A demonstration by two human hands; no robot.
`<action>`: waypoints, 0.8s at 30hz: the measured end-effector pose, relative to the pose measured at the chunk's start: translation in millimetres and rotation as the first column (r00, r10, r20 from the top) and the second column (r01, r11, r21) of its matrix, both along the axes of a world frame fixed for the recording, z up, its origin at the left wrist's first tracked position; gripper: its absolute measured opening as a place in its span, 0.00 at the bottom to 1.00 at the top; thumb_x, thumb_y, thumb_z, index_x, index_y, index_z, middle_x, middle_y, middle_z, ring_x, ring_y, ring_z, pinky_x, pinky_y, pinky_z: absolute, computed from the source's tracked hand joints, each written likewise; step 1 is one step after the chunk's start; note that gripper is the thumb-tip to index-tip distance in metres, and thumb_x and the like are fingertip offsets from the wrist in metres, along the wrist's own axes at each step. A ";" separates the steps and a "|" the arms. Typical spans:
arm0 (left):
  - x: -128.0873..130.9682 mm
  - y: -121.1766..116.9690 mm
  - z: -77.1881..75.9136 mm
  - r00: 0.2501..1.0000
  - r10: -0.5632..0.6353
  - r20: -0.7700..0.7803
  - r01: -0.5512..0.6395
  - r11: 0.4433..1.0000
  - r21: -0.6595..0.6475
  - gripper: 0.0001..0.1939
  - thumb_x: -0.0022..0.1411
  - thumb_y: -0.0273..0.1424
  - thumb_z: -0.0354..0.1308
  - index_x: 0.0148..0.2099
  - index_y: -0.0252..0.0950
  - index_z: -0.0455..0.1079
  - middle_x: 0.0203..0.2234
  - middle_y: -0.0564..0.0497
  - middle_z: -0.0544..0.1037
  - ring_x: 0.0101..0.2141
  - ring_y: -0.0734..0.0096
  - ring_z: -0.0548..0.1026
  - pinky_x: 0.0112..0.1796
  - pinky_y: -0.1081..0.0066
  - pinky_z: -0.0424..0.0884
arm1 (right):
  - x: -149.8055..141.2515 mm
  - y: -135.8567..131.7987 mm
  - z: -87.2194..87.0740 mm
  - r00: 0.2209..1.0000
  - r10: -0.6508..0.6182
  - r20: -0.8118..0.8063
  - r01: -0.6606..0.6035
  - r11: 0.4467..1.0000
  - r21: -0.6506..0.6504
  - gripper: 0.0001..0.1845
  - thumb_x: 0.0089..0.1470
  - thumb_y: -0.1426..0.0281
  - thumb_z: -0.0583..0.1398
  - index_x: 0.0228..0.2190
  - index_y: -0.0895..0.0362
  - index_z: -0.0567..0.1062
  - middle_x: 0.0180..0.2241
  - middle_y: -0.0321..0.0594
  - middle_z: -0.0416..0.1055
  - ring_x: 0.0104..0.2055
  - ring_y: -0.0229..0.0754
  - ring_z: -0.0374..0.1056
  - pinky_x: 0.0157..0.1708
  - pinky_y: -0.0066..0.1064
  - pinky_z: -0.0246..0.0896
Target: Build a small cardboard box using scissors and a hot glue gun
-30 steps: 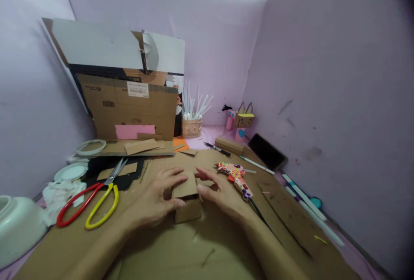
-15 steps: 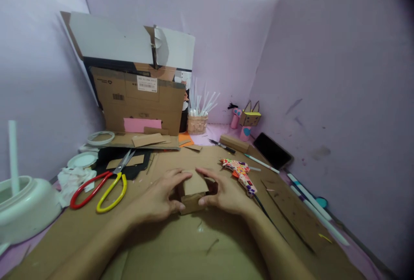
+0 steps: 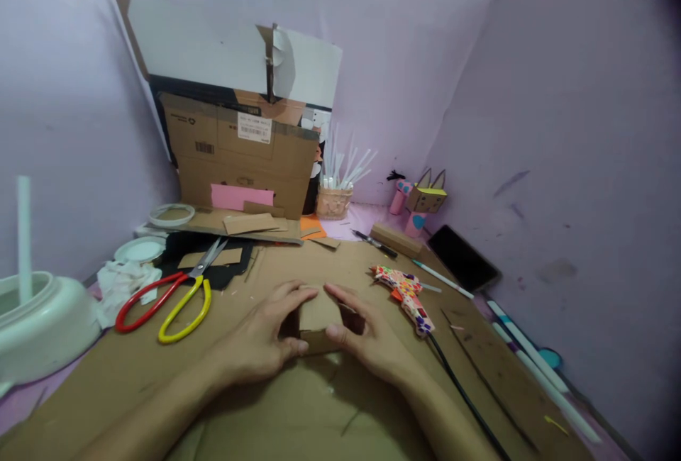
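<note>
Both hands are on one small folded cardboard piece, which sits on the cardboard sheet covering the desk. Left hand: fingers partly curled, thumb pressed to the near edge of the piece, fingertips arched over its top left. Right hand: same pose mirrored, thumb at the near edge, fingers over the top right. Neither hand is closed into a fist; each pinches from its own side. Judgement: the two-sided pinch holds the fold in shape against the sheet, as one would while a joint sets.

Just right of the right hand lies one glue gun wrapped in patterned tape, its black cord trailing toward the viewer; probably parked within reach. Beyond it: one dark pen, one small cardboard block, one white pen, one black phone. Far right, along the wall, two white glue sticks.

Left of the left hand: one pair of scissors, one red loop, one yellow, blades open on a black sheet. Further left, crumpled tissue, two white round lids, one white bowl with a stick standing in it.

Beyond the hands: one large open carton, one cup of white sticks, two small paper figures.
</note>
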State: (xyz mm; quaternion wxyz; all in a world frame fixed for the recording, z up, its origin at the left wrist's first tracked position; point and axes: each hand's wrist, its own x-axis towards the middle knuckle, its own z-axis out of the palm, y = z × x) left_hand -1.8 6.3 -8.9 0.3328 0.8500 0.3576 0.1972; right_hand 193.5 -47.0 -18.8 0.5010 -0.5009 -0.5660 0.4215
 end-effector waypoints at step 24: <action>8.9 -7.8 -8.5 0.984 0.095 0.150 -0.073 0.986 -0.148 0.29 0.46 0.30 0.64 0.52 0.38 0.61 0.47 0.45 0.72 0.46 0.56 0.70 0.46 0.60 0.66 | -1.9 -1.2 -32.7 0.981 -0.038 -0.191 0.029 0.998 -0.052 0.39 0.33 0.67 0.71 0.49 0.55 0.67 0.51 0.49 0.68 0.53 0.53 0.64 0.52 0.46 0.56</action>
